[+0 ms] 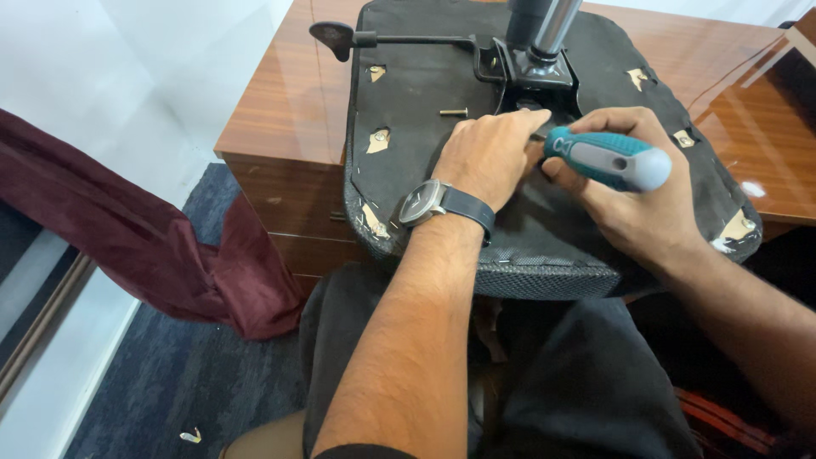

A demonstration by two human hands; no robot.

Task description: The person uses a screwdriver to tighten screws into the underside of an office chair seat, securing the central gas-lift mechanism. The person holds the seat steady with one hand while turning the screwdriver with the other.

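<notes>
Wooden worktop (280,93) carries an upturned seat (408,161). On the seat, below its metal column (544,30), the right hand (633,204) grips a screwdriver (608,157); left hand (489,153) pinches its shaft. Loose bolt (453,112) lies left.

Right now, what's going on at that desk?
A person has an upturned black office chair seat resting on a glossy brown wooden desk and their lap. The right hand grips a teal-and-grey-handled screwdriver, its tip aimed at the black metal mounting plate under the gas cylinder. The left hand, wearing a wristwatch, steadies the tip. One loose bolt lies on the seat underside.
</notes>
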